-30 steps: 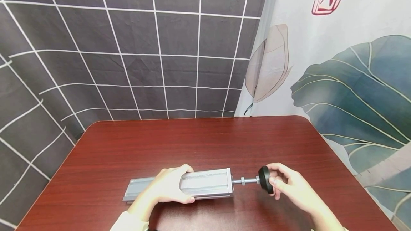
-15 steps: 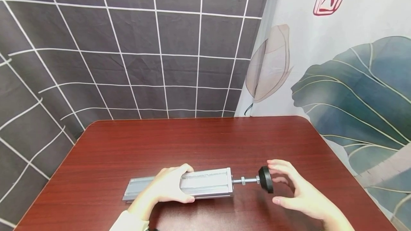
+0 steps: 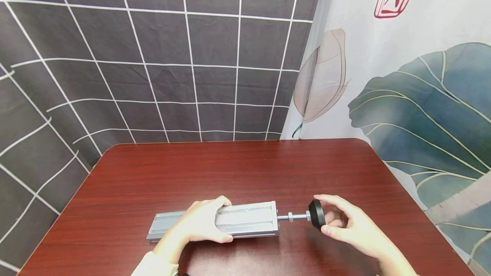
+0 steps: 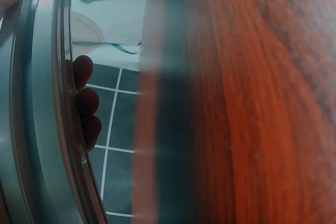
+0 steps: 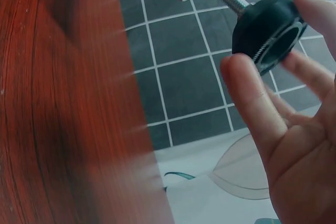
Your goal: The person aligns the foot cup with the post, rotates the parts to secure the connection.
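Note:
My left hand (image 3: 201, 223) grips a silver aluminium profile (image 3: 249, 218) around its middle, thumb on the near side. In the left wrist view, several fingertips (image 4: 87, 102) curl beneath the profile (image 4: 47, 103), which is held above the table. From its right end sticks a threaded rod (image 3: 284, 217) bearing a hex nut (image 3: 290, 216) and, at the tip, a round black levelling foot (image 3: 316, 214). My right hand (image 3: 353, 227) pinches this foot by its rim, thumb below and forefinger above. The right wrist view shows the foot's hollow underside (image 5: 281, 45) facing the palm.
The reddish-brown wooden table (image 3: 230, 169) lies beneath both hands. Behind it hangs a grey cloth with white grid lines (image 3: 211, 80); a white curtain with leaf prints (image 3: 414, 110) hangs at the right.
My right hand let go of the levelling foot half a second ago, fingers spread just right of it. Now thumb and forefinger are back on its rim. The left hand and the profile stay put.

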Action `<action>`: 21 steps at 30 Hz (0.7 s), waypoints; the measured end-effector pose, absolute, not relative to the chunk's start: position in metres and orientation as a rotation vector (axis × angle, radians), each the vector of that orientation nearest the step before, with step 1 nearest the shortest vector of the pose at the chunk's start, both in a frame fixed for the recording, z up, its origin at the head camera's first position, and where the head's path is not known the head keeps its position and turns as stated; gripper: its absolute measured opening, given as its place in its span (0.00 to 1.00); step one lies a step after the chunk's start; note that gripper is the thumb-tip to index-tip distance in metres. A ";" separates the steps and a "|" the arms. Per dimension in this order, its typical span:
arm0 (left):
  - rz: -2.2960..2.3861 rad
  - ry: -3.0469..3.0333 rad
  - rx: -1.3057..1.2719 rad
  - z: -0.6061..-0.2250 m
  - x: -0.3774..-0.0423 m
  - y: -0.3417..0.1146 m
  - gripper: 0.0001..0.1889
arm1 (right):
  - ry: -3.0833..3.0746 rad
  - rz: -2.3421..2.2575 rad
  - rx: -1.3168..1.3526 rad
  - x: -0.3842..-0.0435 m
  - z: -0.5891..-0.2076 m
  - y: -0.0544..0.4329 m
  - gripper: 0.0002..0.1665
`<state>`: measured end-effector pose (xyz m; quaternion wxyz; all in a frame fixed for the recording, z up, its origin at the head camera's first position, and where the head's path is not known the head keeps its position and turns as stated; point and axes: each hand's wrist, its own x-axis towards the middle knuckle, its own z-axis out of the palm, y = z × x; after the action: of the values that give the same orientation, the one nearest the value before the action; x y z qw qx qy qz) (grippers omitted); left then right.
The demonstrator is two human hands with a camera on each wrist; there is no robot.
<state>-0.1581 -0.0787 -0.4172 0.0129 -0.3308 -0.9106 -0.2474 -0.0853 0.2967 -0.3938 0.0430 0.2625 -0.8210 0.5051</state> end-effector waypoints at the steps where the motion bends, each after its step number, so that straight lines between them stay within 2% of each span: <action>1: -0.772 -2.838 -1.030 -0.417 -0.158 -0.079 0.33 | -2.524 1.555 0.764 -0.085 -0.393 0.296 0.34; 9: -0.785 -2.844 -1.030 -0.417 -0.158 -0.078 0.33 | -2.476 1.628 0.719 -0.089 -0.394 0.290 0.21; 13: -0.784 -2.842 -1.033 -0.418 -0.159 -0.079 0.33 | -2.515 1.633 0.725 -0.089 -0.393 0.291 0.19; 16: -0.783 -2.840 -1.033 -0.418 -0.159 -0.079 0.33 | -2.575 1.599 0.710 -0.087 -0.390 0.295 0.28; 21: -0.780 -2.836 -1.038 -0.417 -0.160 -0.078 0.33 | -2.622 1.444 0.783 -0.085 -0.388 0.300 0.49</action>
<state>-0.1603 -0.0778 -0.4171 0.0114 -0.3328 -0.9092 -0.2501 -0.0848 0.2997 -0.3885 0.0238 0.2531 -0.8472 0.4665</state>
